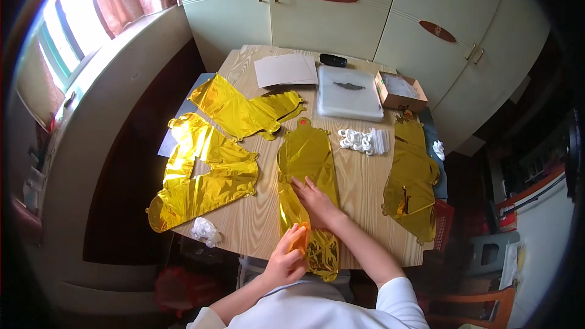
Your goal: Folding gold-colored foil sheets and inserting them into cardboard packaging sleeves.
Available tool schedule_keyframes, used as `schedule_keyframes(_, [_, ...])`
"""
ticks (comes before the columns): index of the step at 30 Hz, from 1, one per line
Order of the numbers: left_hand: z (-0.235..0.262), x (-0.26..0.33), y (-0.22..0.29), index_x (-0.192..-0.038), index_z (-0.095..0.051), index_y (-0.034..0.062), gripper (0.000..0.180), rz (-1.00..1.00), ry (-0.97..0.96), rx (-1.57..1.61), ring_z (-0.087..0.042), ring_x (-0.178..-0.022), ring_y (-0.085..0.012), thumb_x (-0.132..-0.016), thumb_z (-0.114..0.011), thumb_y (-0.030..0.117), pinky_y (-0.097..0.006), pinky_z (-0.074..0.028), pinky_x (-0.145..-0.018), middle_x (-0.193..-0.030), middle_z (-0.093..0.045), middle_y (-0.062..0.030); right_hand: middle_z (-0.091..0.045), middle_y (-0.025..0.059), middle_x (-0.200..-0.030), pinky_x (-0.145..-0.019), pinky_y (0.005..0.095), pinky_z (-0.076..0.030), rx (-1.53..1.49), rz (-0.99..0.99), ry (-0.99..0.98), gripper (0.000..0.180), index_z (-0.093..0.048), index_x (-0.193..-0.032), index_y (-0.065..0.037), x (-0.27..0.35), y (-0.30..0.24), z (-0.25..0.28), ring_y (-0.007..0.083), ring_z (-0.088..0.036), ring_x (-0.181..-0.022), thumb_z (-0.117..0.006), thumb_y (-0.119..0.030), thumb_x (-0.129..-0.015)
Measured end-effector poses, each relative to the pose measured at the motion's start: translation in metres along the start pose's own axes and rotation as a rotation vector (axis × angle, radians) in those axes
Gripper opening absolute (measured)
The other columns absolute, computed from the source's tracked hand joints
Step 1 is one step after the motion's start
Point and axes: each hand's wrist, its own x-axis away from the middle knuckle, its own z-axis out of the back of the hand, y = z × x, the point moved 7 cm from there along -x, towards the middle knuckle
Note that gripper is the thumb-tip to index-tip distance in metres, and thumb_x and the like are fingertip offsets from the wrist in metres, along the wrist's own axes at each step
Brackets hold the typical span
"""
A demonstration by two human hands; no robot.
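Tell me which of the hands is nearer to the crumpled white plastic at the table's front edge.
Left. The left hand sits just right of the crumpled white plastic; the right hand lies farther right and back, on the gold foil balloon.

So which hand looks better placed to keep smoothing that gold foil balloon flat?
Probably the right hand: it lies flat on the middle gold foil balloon, while the left hand pinches its lower edge near the table edge.

foil balloon (306, 164) partly under both hands, lower end past the table edge (244, 240)
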Motion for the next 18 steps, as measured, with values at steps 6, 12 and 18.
schedule_keyframes(6, [-0.017, -0.012, 0.000, -0.081, -0.056, 0.0026, 0.017, 0.002, -0.126, -0.147, -0.035, -0.135, -0.0498, -0.071, -0.069, 0.006, -0.056, -0.033, -0.110, -0.141, -0.042, -0.0271, -0.070, 0.0124, -0.100, -0.084, 0.0369, -0.051, -0.828, -0.704, 0.083, 0.036, -0.062, -0.121, -0.005, 0.036, 0.032, 0.049, 0.0241, -0.066, -0.096, -0.063, -0.026, -0.092])
schedule_keyframes(12, [-0.021, -0.030, 0.005, -0.089, -0.057, 0.0049, 0.020, -0.032, -0.246, -0.169, -0.035, -0.138, -0.0428, -0.076, -0.070, 0.013, -0.055, -0.030, -0.112, -0.141, -0.043, -0.0230, -0.070, 0.0081, -0.087, -0.073, 0.0399, -0.052, -0.934, -0.740, 0.044, 0.029, -0.056, -0.107, -0.009, 0.069, 0.026, 0.037, 0.0274, -0.068, -0.085, -0.070, -0.020, -0.085])
schedule_keyframes(18, [0.015, -0.071, -0.060, -0.129, -0.050, 0.0030, 0.047, 0.010, -0.318, -0.559, -0.034, -0.140, -0.0364, -0.088, -0.062, 0.023, -0.051, -0.026, -0.115, -0.145, -0.042, -0.0213, -0.067, 0.0023, -0.079, -0.073, 0.0389, -0.050, -0.629, -0.575, 0.152, 0.022, -0.058, -0.099, -0.013, 0.075, 0.028, 0.036, 0.0223, -0.064, -0.080, -0.070, -0.017, -0.081])
